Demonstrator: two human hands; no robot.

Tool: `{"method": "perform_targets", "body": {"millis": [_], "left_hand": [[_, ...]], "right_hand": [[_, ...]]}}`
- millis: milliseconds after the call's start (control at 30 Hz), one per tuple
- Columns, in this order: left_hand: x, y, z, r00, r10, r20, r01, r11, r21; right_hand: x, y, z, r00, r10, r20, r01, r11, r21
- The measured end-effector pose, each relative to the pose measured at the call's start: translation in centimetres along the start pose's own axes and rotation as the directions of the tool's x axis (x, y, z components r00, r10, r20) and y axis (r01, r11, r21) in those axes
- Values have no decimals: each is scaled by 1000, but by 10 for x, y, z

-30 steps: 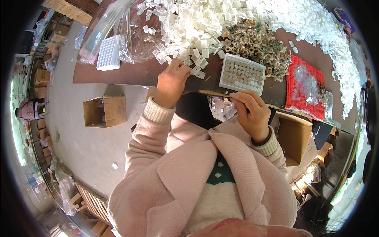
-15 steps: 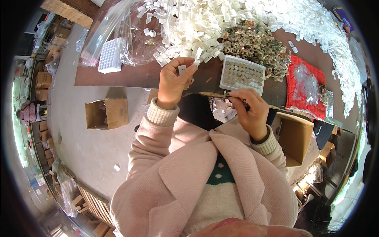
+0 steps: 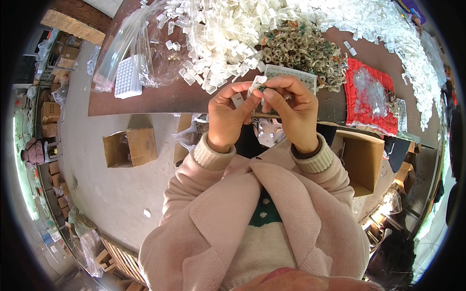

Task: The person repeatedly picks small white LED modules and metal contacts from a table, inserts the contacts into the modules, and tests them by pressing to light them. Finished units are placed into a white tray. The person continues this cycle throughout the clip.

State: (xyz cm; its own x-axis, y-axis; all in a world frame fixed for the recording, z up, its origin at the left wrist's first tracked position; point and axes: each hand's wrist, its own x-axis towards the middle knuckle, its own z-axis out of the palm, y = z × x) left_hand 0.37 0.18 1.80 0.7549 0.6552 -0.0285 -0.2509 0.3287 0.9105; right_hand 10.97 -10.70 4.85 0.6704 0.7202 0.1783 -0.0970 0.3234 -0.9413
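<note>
Left hand (image 3: pixel 227 114) grips two white cases (image 3: pixel 256 84) while right hand (image 3: pixel 297 109) pinches one small dark part (image 3: pixel 261 88).

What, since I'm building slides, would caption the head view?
Left hand and right hand together at a small white plastic piece, before a white heap.

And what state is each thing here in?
Left hand: closed on a white plastic piece
Right hand: pinching a small dark part
Clear tray: partly hidden, holding round pieces
Left cardboard box: open
Right cardboard box: open
Red cloth: spread out, clear bits on it
White pile: heaped
</note>
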Motion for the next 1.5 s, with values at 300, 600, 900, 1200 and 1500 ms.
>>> {"method": "perform_targets", "body": {"millis": [300,600,900,1200,1500], "left_hand": [[-8,1,-3,974,-221,40,224,941,-253],[-19,-7,2,994,102,-33,-107,977,-184],[-22,-8,-1,948,317,-35,-319,945,-68],[-25,-17,8,929,338,-149,-356,926,-121],[-33,-22,14,952,271,-145,-298,929,-218]], "right_hand": [[-10,-6,-5,1000,-2,-25,-1,995,-98],[-17,-11,2,941,-338,26,295,778,-554],[-23,-19,0,998,-44,55,58,952,-299],[-23,-8,5,962,-262,80,270,855,-443],[-29,1,13,994,-18,-106,14,999,-41]]}}
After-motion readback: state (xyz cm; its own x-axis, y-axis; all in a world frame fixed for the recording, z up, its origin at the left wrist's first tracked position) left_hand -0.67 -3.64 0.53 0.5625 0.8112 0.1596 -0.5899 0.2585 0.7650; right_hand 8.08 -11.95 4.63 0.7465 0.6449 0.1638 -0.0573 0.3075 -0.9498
